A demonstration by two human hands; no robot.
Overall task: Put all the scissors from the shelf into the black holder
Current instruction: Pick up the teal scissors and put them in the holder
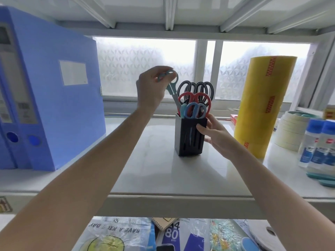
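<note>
The black holder stands upright in the middle of the white shelf. Several scissors stick out of it, handles up: black ones at the back, a red pair in the middle, a blue pair in front. My left hand pinches the handle of a teal pair of scissors, held tilted above the holder's left corner with the blade tip pointing down into its opening. My right hand grips the holder's right side.
Blue file boxes stand on the shelf's left. A tall yellow tape roll stack, white tape rolls and glue bottles crowd the right. A frosted window is behind. Packaged goods lie on the shelf below.
</note>
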